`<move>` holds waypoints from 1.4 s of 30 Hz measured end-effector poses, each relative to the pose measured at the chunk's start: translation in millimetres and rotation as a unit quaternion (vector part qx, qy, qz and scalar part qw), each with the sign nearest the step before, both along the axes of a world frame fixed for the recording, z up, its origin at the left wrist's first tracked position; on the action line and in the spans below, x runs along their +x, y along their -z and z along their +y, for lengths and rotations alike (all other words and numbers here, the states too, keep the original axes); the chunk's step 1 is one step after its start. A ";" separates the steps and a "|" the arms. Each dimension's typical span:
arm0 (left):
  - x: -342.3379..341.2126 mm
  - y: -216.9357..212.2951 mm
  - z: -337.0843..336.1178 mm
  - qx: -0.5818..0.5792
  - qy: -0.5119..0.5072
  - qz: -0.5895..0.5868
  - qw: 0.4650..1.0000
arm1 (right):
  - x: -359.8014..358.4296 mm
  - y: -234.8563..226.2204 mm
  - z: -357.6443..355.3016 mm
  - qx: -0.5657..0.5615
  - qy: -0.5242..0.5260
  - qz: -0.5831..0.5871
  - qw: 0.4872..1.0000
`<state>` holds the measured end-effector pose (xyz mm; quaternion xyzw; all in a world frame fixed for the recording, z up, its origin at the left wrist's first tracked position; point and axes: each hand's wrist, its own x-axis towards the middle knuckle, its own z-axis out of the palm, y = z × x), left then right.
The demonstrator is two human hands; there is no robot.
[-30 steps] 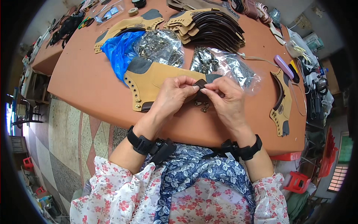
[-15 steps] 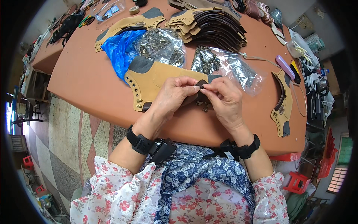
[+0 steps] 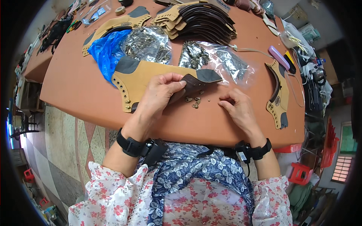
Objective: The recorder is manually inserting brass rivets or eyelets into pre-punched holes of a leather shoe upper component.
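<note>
A tan leather boot upper [image 3: 151, 71] with dark grey end patches and a dark brown inner side lies across the near part of the table. My left hand [image 3: 160, 90] is closed on it, thumb on the folded-up brown edge, where a row of small holes shows. Eyelets and brass lace hooks line its left end. Several small brass lace hooks [image 3: 195, 102] lie loose on the table between my hands. To their right, my right hand [image 3: 238, 109] is low over the table, apart from the upper, its fingers curled in; anything between the fingertips is too small to make out.
Behind the upper are a blue plastic bag [image 3: 103, 56] and clear bags of metal fittings [image 3: 149, 45]. A stack of uppers [image 3: 205, 22] stands at the back; another upper [image 3: 279, 94] lies right, near a purple-handled tool [image 3: 278, 57]. The table's front edge is close to my wrists.
My right hand has let go of the upper's edge and moved right and down to the table. My left hand still holds the upper. The whole view has shifted slightly.
</note>
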<state>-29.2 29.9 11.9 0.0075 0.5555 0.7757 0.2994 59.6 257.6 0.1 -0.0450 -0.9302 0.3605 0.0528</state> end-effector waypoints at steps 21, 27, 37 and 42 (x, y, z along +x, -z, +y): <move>1.0 -3.4 -1.3 -0.030 0.001 0.018 0.999 | 7.6 -1.3 -0.6 0.086 -0.019 0.033 0.996; 1.5 -2.6 -0.6 -0.026 -0.003 0.020 0.999 | 6.5 8.0 -5.0 0.144 -0.032 0.081 0.986; 2.3 -3.2 1.1 -0.025 -0.004 0.012 1.000 | -9.8 -17.7 -32.7 -0.006 -0.033 0.099 0.995; 0.7 0.1 -2.5 -0.025 0.021 0.014 0.999 | -16.1 -25.6 -46.1 -0.069 -0.037 0.148 0.986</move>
